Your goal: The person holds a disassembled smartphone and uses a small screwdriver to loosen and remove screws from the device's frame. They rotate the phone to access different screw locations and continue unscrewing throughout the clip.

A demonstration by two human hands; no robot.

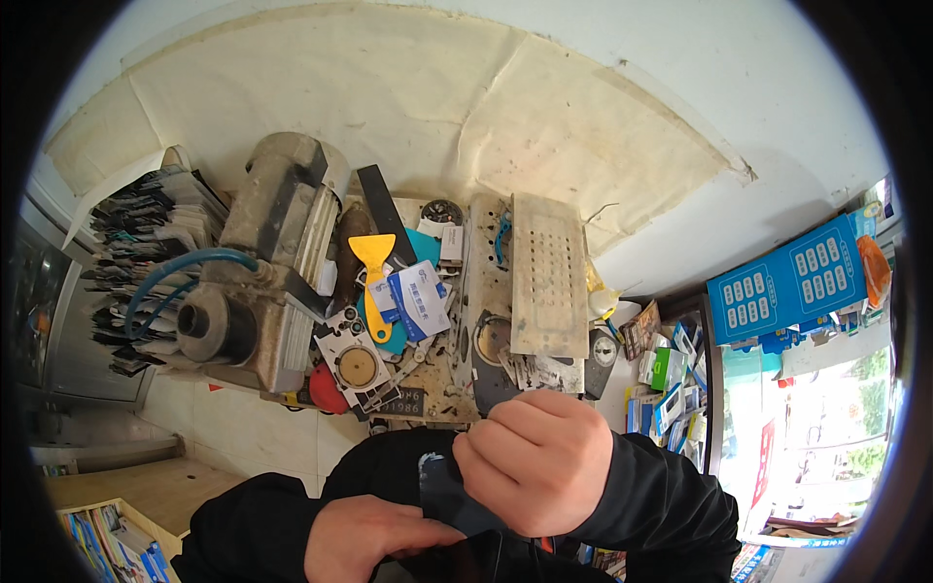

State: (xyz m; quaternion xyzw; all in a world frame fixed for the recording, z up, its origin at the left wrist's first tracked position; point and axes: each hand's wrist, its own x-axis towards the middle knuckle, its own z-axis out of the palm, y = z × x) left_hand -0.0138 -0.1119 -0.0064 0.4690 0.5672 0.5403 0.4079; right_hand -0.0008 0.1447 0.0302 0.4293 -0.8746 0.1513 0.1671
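Close to my body, my left hand (374, 537) has its fingers bent around a dark phone-like slab (474, 562), most of which is hidden at the lower edge. A dark glossy flat panel (445, 494) with a ragged whitish upper edge stands between my hands. I cannot tell whether slab and panel are one piece. My right hand (536, 460) is closed in a fist against the panel's right side, and whatever its fingertips grip is hidden from view. Both hands are in front of the workbench's near edge.
A cluttered workbench holds a grimy pump motor (277, 209) with a blue hose, a yellow scraper (374, 262), a blue-and-white card (420, 299) and a perforated metal plate (549, 277). Stacked dark sleeves (160, 238) stand left. Boxes (671, 369) and a blue board (789, 280) are right.
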